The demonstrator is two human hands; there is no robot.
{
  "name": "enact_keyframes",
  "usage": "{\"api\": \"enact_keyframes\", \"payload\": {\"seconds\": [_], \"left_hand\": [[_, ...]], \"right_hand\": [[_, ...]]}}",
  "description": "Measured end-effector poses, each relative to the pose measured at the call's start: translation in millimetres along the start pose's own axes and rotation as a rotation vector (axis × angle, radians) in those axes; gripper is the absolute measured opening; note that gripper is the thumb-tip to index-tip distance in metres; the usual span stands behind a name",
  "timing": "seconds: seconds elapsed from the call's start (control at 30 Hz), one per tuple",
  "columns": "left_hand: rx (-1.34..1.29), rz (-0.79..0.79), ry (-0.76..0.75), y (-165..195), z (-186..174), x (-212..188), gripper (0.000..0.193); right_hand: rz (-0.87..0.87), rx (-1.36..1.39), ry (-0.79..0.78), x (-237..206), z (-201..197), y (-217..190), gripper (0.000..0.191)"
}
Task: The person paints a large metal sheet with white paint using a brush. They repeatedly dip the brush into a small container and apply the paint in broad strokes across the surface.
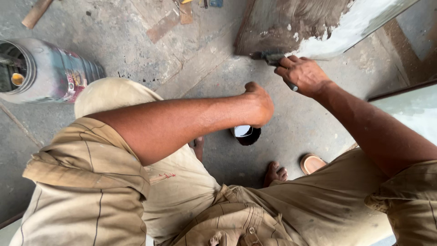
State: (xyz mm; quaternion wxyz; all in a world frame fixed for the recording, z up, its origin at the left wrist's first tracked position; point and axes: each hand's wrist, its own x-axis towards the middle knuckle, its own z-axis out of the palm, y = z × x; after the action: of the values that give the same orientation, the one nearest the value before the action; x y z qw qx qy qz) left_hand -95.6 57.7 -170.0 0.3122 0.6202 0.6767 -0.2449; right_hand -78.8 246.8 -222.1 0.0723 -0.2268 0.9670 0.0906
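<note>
The right hand (302,75) closes its grip around a paintbrush (273,59) touching the board's (291,23) lower edge. The left hand (258,105), fisted and empty, hovers below the board, above a small tin (246,134).

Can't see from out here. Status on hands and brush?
Right hand gripping brush at grey-coated board. Left hand closed, above small tin. Nothing blocking.

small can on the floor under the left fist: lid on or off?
Off. The small can stands upright with its round mouth open, dark paint showing inside. The left hand hides part of its rim.
</note>
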Motion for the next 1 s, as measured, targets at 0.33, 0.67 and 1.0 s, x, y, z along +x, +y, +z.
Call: {"api": "enact_keyframes", "payload": {"seconds": [0.33, 0.67, 1.0], "left_hand": [[-0.001, -0.009, -0.01, 0.4, 9.3, 8.5, 0.041], [0.014, 0.017, -0.018, 9.2, -1.4, 6.8, 0.039], [-0.071, -0.003, -0.017, -0.7, -3.6, -8.4, 0.035]], "right_hand": [[0.01, -0.17, 0.377, -7.5, -39.7, 40.3, 0.015], [0.089, 0.223, 0.348, 8.9, -13.3, 18.7, 0.011], [-0.054, 0.079, 0.014, 12.1, -7.7, 5.5, 0.02]]}}
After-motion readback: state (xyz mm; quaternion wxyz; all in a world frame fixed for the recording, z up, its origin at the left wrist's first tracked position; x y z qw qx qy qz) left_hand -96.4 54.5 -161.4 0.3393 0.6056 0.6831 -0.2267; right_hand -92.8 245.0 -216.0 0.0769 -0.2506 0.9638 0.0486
